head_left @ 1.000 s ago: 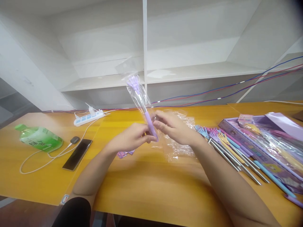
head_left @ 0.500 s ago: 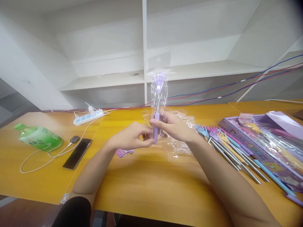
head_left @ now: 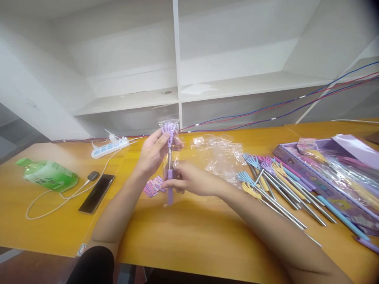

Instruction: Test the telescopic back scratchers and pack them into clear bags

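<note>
A purple back scratcher (head_left: 169, 173) stands upright inside a clear plastic bag (head_left: 174, 123) above the table. My left hand (head_left: 154, 152) is closed on its hand-shaped head, thumb in front. Lower down, my right hand (head_left: 192, 179) grips the purple handle, with its thumb across the front. Just behind the handle, small pink printed cards (head_left: 154, 186) lie on the table. Several clear plastic bags (head_left: 219, 156) are spread beyond my right hand. Loose back scratchers (head_left: 280, 177) with blue, yellow, pink and purple heads lie near my right forearm.
At the right stands a purple box (head_left: 322, 189) holding bagged back scratchers. To the left are a green bottle (head_left: 49, 173), a phone (head_left: 96, 193), a charging cable and a power strip (head_left: 109, 148). Shelving (head_left: 177, 71) and red and blue cables (head_left: 266, 112) run behind the table (head_left: 189, 236).
The bagged back scratcher has moved left and down. My left hand has gone from the handle's bottom up to the head; my right hand still holds the handle.
</note>
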A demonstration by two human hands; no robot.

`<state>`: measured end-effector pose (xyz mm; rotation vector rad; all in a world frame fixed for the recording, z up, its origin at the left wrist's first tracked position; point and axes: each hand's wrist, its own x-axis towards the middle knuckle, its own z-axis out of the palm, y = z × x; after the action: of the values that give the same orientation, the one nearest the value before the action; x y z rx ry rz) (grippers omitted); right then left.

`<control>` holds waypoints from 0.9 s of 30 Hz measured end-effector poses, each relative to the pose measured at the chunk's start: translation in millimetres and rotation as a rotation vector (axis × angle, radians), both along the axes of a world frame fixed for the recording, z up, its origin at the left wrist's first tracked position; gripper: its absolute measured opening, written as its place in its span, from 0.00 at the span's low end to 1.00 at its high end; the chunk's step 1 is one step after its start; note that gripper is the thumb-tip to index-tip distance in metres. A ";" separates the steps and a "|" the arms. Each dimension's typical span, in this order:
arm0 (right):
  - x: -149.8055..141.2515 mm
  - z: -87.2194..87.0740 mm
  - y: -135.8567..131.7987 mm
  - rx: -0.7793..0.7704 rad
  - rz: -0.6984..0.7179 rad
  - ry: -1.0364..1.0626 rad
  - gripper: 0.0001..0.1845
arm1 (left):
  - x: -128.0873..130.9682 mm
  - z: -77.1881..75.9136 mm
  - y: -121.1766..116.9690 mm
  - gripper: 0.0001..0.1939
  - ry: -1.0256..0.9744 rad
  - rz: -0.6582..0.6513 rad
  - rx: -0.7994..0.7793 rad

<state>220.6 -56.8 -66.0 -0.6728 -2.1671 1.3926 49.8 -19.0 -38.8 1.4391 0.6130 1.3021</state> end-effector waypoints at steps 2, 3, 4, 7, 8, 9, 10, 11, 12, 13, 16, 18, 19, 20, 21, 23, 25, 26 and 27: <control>-6.0 -13.3 4.6 0.067 0.104 0.025 0.38 | -2.5 8.3 -5.8 0.19 -0.041 0.003 -0.016; -8.6 -21.3 8.0 0.113 0.130 0.012 0.41 | -4.5 12.8 -8.7 0.18 -0.055 0.013 -0.025; -11.2 -29.8 11.6 0.155 0.125 -0.022 0.43 | -6.7 17.0 -11.2 0.17 -0.064 0.022 -0.035; -20.7 -56.4 19.3 0.208 0.020 -0.192 0.39 | -12.4 25.9 -15.8 0.15 -0.073 0.039 -0.049; -25.1 -65.0 19.9 0.219 -0.014 -0.253 0.37 | -13.5 27.4 -16.4 0.15 -0.076 0.046 -0.045; -30.2 -73.1 19.2 0.230 -0.050 -0.314 0.34 | -14.2 28.2 -16.7 0.15 -0.078 0.052 -0.042; -35.9 -80.5 17.5 0.241 -0.087 -0.372 0.32 | -14.6 28.6 -16.9 0.15 -0.076 0.056 -0.041; -42.0 -87.2 15.0 0.252 -0.127 -0.424 0.30 | -14.7 28.7 -16.9 0.14 -0.076 0.057 -0.041; -48.2 -93.1 12.1 0.267 -0.166 -0.471 0.28 | -14.7 28.5 -16.9 0.14 -0.076 0.057 -0.042; -54.3 -98.1 9.1 0.281 -0.204 -0.510 0.26 | -14.6 28.3 -16.9 0.14 -0.079 0.057 -0.043; -68.4 -108.5 2.5 0.318 -0.293 -0.591 0.24 | -13.9 27.8 -16.8 0.14 -0.089 0.063 -0.051; -72.8 -112.8 1.6 0.327 -0.318 -0.620 0.23 | -13.2 27.4 -16.5 0.14 -0.098 0.068 -0.056; -73.5 -114.4 2.1 0.328 -0.324 -0.627 0.22 | -12.7 27.1 -16.2 0.14 -0.102 0.068 -0.057; -73.5 -115.8 2.9 0.328 -0.327 -0.630 0.20 | -12.2 26.5 -15.8 0.14 -0.104 0.066 -0.057; -72.8 -116.8 4.0 0.325 -0.330 -0.630 0.19 | -11.7 25.7 -15.4 0.14 -0.105 0.063 -0.057; -70.7 -118.0 6.3 0.310 -0.334 -0.625 0.16 | -10.7 23.7 -14.7 0.13 -0.103 0.052 -0.060; -68.5 -118.1 8.4 0.287 -0.346 -0.617 0.16 | -9.6 21.2 -14.5 0.13 -0.100 0.035 -0.069; -67.6 -117.9 9.4 0.275 -0.355 -0.611 0.16 | -8.9 20.0 -14.7 0.13 -0.098 0.023 -0.076; -66.9 -117.6 10.4 0.265 -0.365 -0.607 0.17 | -7.9 18.7 -15.0 0.13 -0.096 0.011 -0.083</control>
<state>153.8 -46.4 -183.7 -1.4375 -2.4333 0.7499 42.0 -34.0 -20.1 1.2999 0.6043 1.3313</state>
